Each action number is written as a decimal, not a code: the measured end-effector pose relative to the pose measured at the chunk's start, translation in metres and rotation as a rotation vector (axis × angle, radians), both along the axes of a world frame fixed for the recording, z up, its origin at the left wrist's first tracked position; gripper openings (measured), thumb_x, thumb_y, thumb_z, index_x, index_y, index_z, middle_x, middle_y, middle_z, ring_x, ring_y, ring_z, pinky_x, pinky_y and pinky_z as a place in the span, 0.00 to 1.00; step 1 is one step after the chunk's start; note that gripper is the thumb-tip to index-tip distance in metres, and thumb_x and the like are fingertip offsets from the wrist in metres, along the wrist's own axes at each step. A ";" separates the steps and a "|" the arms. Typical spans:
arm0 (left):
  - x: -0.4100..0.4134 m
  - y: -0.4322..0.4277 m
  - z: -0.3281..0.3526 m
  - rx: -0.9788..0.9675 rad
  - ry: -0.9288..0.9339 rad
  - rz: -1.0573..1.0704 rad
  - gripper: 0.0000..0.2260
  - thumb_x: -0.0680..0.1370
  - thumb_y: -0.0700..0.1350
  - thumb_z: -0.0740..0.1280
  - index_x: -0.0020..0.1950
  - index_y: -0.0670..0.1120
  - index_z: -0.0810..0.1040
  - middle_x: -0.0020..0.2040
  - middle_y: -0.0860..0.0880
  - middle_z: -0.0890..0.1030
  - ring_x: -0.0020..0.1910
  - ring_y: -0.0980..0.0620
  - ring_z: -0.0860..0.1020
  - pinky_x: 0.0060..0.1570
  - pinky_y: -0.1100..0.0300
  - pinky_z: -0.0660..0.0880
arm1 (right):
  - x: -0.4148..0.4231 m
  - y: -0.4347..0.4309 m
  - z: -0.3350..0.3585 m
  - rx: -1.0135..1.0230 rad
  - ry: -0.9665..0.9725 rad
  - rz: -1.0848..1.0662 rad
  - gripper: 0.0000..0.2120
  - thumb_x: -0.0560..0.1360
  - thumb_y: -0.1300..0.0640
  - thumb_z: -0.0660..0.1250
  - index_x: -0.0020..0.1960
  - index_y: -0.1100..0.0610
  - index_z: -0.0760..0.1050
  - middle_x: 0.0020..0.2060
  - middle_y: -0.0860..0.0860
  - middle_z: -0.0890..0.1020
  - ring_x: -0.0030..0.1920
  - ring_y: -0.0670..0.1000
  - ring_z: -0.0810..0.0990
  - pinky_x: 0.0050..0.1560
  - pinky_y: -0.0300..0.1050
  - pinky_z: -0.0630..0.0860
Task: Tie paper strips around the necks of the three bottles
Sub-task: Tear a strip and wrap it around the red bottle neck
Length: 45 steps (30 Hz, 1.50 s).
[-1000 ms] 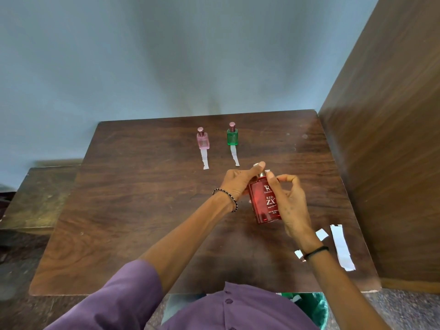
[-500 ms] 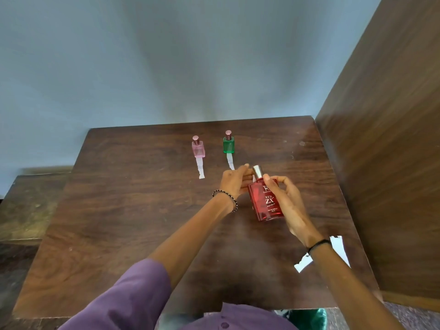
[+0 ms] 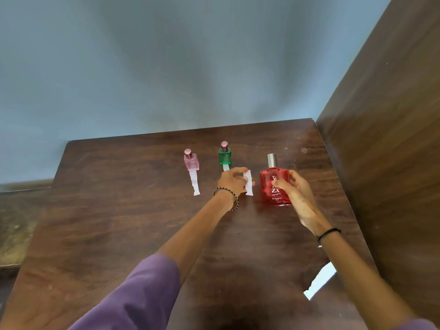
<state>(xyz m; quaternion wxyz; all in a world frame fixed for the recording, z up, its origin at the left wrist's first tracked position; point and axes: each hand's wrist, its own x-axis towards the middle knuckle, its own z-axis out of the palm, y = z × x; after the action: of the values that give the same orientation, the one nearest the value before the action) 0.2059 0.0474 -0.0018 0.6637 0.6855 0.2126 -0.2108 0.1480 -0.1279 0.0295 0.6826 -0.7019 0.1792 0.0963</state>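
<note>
A large red bottle (image 3: 273,184) with a silver cap stands on the wooden table (image 3: 119,222), right of centre. My right hand (image 3: 296,190) grips its body from the right side. Just left of it, my left hand (image 3: 232,181) pinches a white paper strip (image 3: 248,183) that hangs down near the table. A small pink bottle (image 3: 191,161) stands further back with a paper strip (image 3: 194,184) lying in front of it. A small green bottle (image 3: 224,155) stands beside it, its own strip (image 3: 226,167) partly hidden behind my left hand.
A tall wooden panel (image 3: 392,151) closes off the table's right side. A blue-grey wall (image 3: 166,67) rises behind the table. A torn piece of white paper (image 3: 320,281) lies near the front right, under my right forearm. A lower wooden surface (image 3: 16,222) sits at the left.
The red bottle has moved away from me and to the right and now stands on the table. My left hand has come off its neck and now holds a strip beside it.
</note>
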 end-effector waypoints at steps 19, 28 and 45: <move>0.049 -0.040 -0.043 0.213 -0.068 0.140 0.14 0.75 0.37 0.73 0.37 0.49 0.70 0.40 0.41 0.82 0.23 0.52 0.80 0.28 0.56 0.82 | 0.111 -0.005 -0.004 -0.419 -0.122 0.384 0.21 0.77 0.56 0.74 0.65 0.48 0.70 0.62 0.46 0.81 0.65 0.50 0.78 0.68 0.53 0.71; 0.061 -0.043 -0.063 0.360 -0.118 0.060 0.15 0.74 0.41 0.73 0.37 0.50 0.67 0.39 0.37 0.84 0.36 0.37 0.85 0.38 0.42 0.83 | 0.130 -0.011 -0.009 -0.435 -0.088 0.488 0.18 0.77 0.58 0.74 0.61 0.47 0.70 0.61 0.46 0.82 0.68 0.52 0.77 0.74 0.60 0.68; 0.013 -0.039 -0.030 0.275 -0.063 0.043 0.10 0.79 0.43 0.69 0.40 0.46 0.72 0.34 0.46 0.80 0.25 0.49 0.79 0.35 0.49 0.83 | 0.085 -0.026 -0.031 -0.519 -0.013 0.216 0.30 0.75 0.59 0.76 0.73 0.56 0.66 0.63 0.49 0.82 0.63 0.48 0.79 0.61 0.43 0.73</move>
<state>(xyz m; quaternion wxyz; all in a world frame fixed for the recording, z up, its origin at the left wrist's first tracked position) 0.2192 0.0089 -0.0317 0.5742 0.7716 0.2329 -0.1438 0.2333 -0.1534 -0.0015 0.4670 -0.8688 0.1175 0.1149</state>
